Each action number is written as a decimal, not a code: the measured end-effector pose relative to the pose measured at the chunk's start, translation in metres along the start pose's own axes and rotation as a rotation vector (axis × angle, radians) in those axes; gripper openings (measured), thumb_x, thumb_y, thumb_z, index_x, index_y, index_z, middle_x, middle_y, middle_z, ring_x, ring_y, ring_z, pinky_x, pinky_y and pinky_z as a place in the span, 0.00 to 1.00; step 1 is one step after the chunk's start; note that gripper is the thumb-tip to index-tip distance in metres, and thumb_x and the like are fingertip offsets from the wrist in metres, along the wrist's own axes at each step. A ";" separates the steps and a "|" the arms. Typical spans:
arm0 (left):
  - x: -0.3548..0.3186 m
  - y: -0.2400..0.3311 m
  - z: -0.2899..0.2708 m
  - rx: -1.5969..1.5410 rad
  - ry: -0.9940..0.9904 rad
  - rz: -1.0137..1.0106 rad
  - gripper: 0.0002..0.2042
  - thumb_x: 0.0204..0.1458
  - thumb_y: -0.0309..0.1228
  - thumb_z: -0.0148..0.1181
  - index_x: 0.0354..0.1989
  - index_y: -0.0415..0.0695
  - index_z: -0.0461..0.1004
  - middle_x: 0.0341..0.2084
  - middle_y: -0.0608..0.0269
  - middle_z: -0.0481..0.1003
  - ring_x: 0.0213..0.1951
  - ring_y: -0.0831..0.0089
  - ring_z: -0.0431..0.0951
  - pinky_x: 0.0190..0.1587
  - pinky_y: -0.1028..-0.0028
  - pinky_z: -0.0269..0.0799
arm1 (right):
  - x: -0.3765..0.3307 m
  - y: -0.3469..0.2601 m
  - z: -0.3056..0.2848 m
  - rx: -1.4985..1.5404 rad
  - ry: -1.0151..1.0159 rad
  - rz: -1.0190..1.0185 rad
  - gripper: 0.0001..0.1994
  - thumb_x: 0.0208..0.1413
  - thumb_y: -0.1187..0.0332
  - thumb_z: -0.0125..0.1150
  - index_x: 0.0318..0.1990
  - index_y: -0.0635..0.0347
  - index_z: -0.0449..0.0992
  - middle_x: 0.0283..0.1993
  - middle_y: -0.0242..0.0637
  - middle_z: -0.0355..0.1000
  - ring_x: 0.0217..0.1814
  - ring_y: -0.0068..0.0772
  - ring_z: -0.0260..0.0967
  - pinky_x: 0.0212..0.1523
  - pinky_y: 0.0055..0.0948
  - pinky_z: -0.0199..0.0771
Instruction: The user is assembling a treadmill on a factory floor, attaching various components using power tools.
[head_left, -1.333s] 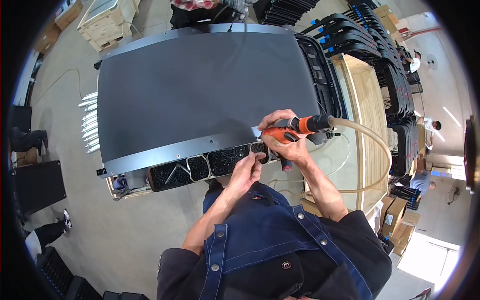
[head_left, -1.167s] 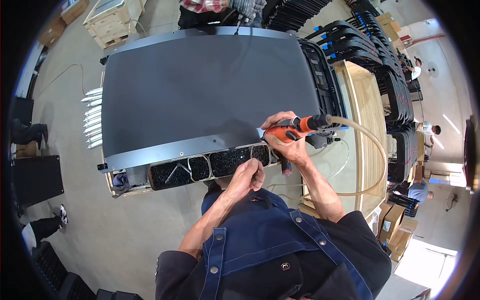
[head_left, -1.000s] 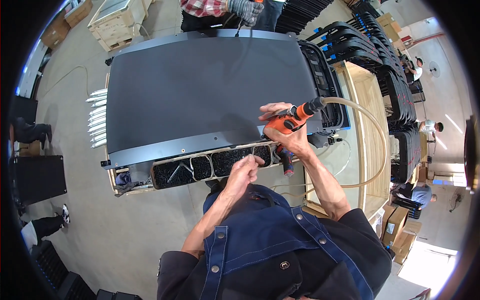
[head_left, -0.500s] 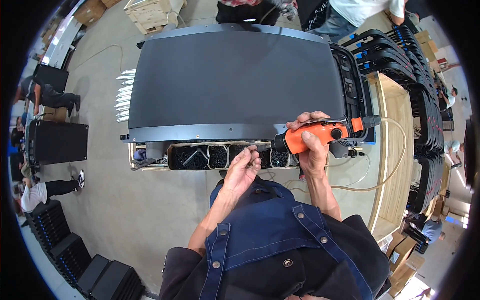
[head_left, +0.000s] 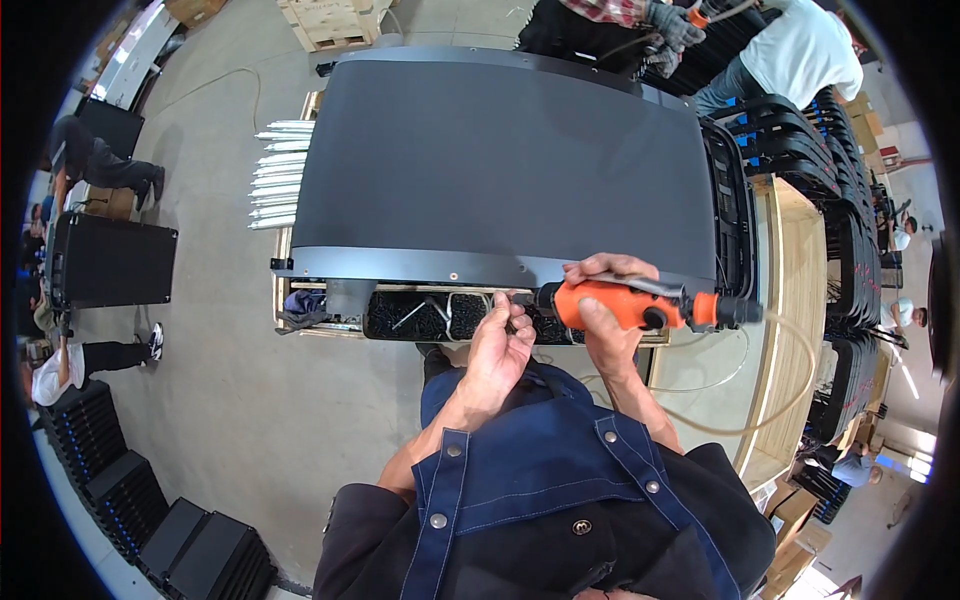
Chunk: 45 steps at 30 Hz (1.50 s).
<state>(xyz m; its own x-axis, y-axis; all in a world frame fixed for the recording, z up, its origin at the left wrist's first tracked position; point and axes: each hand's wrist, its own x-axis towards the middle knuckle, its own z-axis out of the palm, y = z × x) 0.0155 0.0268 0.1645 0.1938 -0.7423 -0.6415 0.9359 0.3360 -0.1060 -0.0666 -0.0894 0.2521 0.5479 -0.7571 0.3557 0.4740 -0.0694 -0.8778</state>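
My right hand (head_left: pixel 612 342) is closed around an orange air screwdriver (head_left: pixel 622 307), held sideways with its tip to the left and a hose at its right end. Right at that tip, my left hand (head_left: pixel 498 352) pinches with thumb and fingertips; whatever small piece is between them is too hidden to make out. Just beyond both hands lies a large flat dark deck (head_left: pixel 500 160), resembling a treadmill deck, with a grey side rail (head_left: pixel 420 263) along its near edge. Under this rail sit black bins of small dark fasteners (head_left: pixel 465 318), partly covered by my hands.
Silvery rods (head_left: pixel 280 175) stick out at the deck's left. A wooden crate (head_left: pixel 790 220) stands to the right, beside stacked black frames (head_left: pixel 850 250). The air hose (head_left: pixel 800 350) loops near the crate. A co-worker's gloved hand (head_left: pixel 675 25) shows across the deck.
My left fingertips have come up against the screwdriver's tip. The deck and bins sit farther right in view. Across the deck, the gloved co-worker appears farther right, with an orange tool now visible.
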 end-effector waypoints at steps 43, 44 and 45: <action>-0.063 0.151 -0.058 0.319 -0.297 0.057 0.12 0.60 0.29 0.66 0.49 0.39 0.77 0.33 0.64 0.77 0.34 0.77 0.75 0.37 0.77 0.74 | 0.020 0.021 0.120 0.300 0.017 0.236 0.24 0.52 0.77 0.62 0.58 0.57 0.65 0.51 0.43 0.72 0.50 0.39 0.77 0.60 0.50 0.75; -0.064 0.149 -0.057 0.304 -0.339 0.067 0.12 0.59 0.30 0.66 0.49 0.40 0.78 0.33 0.64 0.77 0.34 0.77 0.74 0.36 0.78 0.72 | 0.021 0.023 0.118 0.328 0.017 0.245 0.24 0.53 0.76 0.62 0.58 0.57 0.65 0.51 0.42 0.72 0.49 0.38 0.77 0.60 0.50 0.76; -0.065 0.148 -0.056 0.288 -0.381 0.077 0.12 0.59 0.30 0.67 0.48 0.40 0.78 0.33 0.64 0.77 0.33 0.77 0.73 0.34 0.78 0.70 | 0.021 0.026 0.116 0.344 0.019 0.249 0.24 0.53 0.76 0.62 0.58 0.57 0.65 0.51 0.42 0.72 0.49 0.38 0.77 0.60 0.50 0.76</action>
<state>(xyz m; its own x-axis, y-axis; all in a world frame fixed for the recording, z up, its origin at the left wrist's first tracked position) 0.1245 0.1576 0.1481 0.3094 -0.8990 -0.3099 0.9475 0.2640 0.1803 0.0372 -0.0318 0.2738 0.6637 -0.7352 0.1376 0.5328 0.3356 -0.7768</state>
